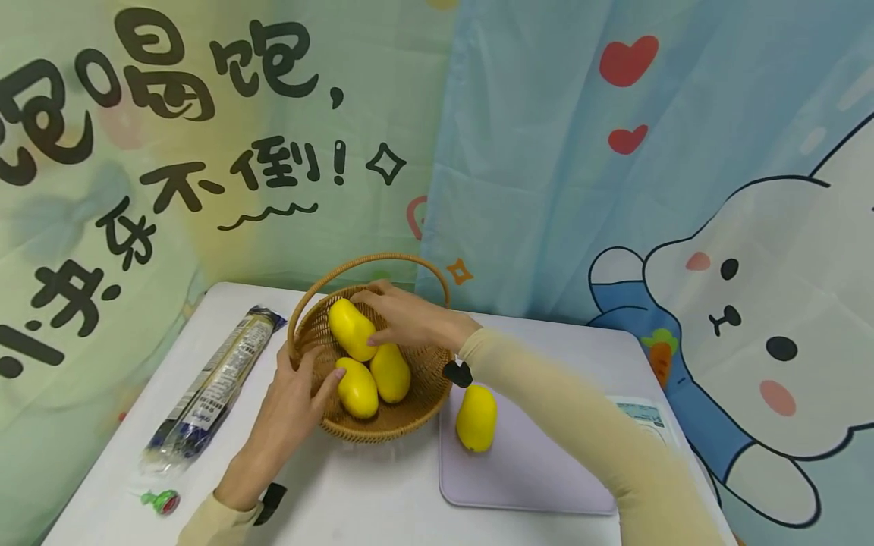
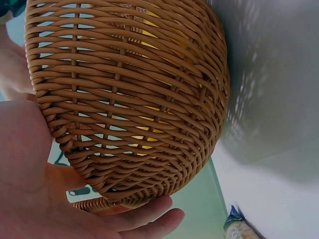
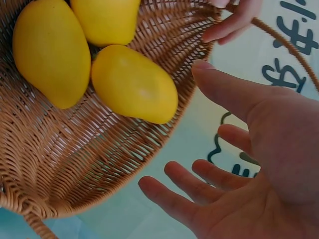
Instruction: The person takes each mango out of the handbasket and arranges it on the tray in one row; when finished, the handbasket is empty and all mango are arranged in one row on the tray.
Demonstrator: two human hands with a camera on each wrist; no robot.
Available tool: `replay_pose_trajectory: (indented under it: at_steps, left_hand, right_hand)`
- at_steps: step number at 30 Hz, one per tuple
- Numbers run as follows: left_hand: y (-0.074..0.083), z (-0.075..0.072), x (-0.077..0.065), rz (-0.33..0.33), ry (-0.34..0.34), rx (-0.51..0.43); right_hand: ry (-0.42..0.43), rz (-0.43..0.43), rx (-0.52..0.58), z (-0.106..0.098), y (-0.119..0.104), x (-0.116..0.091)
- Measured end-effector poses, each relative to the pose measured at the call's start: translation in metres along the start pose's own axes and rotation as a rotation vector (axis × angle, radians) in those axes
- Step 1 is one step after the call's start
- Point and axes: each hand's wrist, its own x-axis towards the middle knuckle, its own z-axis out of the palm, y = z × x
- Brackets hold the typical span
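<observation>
A brown woven basket (image 1: 426, 413) with a tall arched handle holds three yellow mangoes: one at the back (image 1: 351, 327), one at the right (image 1: 391, 373) and one at the front left (image 1: 357, 388). My left hand (image 1: 295, 394) grips the basket's left rim beside the handle's foot, thumb over the inside, other fingers along the outer wall in the left wrist view. Over the basket's back part reaches my right hand (image 1: 413, 315), its fingers spread. In the right wrist view that right hand (image 3: 234, 164) holds nothing and stands off the rim, apart from the mangoes.
Right of the basket, another mango (image 1: 476, 418) lies on a pale purple board (image 1: 532, 478). A long plastic-wrapped packet (image 1: 215, 379) lies left, with a small green-and-red item (image 1: 161, 500) nearer me. A pale packet (image 1: 642, 413) sits at the right edge; printed curtains hang behind the table.
</observation>
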Motion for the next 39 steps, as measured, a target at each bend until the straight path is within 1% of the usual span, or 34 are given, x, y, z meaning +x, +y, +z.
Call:
replay_pose_trajectory:
  at_steps: [5, 11, 19, 28, 32, 39]
  left_hand:
    - [0.000, 0.000, -0.001, 0.015, 0.016, 0.007]
    - [0.001, 0.000, -0.001, 0.017, 0.023, 0.011]
    - [0.001, 0.000, 0.000, 0.018, 0.025, 0.005]
    - [0.000, 0.000, 0.000, 0.005, 0.015, 0.012]
    - [-0.001, 0.000, 0.000, 0.011, 0.019, 0.017]
    - [-0.001, 0.000, 0.001, -0.001, 0.015, 0.022]
  right_hand:
    - [-0.004, 0.019, -0.033, 0.009, 0.001, 0.014]
    - [-0.036, 0.042, -0.008, 0.019, 0.002, 0.025]
    - [-0.040, 0.049, 0.023, 0.034, 0.002, 0.033]
    - [-0.029, 0.019, -0.016, 0.044, -0.003, 0.044]
    - [-0.044, 0.029, -0.037, 0.049, -0.003, 0.049]
    - [-0.052, 0.038, -0.059, 0.057, -0.004, 0.055]
